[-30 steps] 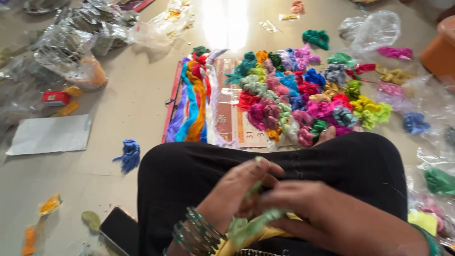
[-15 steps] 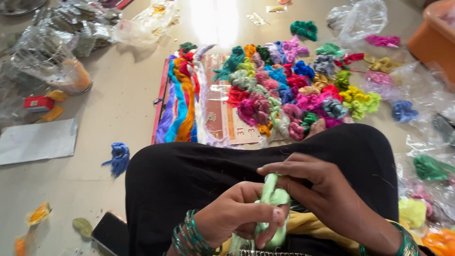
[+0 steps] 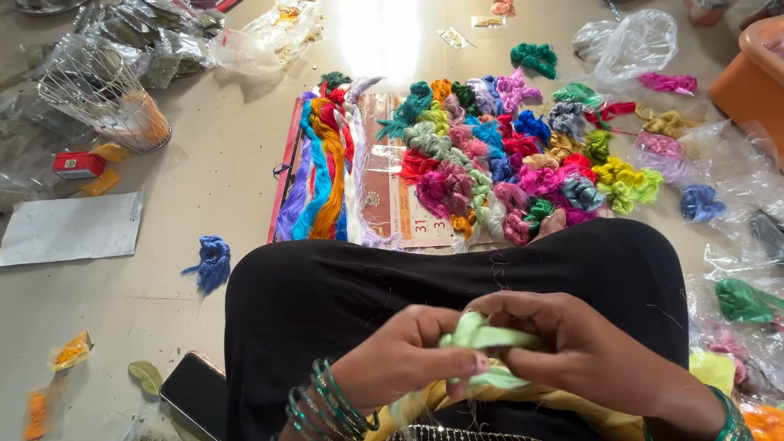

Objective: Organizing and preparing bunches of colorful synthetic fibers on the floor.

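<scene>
There is a single view, from a camera worn on the person's head, looking steeply down and slightly forward over the lap onto the floor (image 3: 204, 204). It sits close: the left hand (image 3: 400, 359) and the right hand (image 3: 588, 351) fill the lower middle of the frame, with the black-clad knees just beyond them. Farther up, the view reaches the heap of coloured thread bundles (image 3: 523, 163) spread on the floor and a glare of light at the top edge.

Red box (image 3: 78, 165), perhaps; dark phone (image 3: 193, 394).
</scene>
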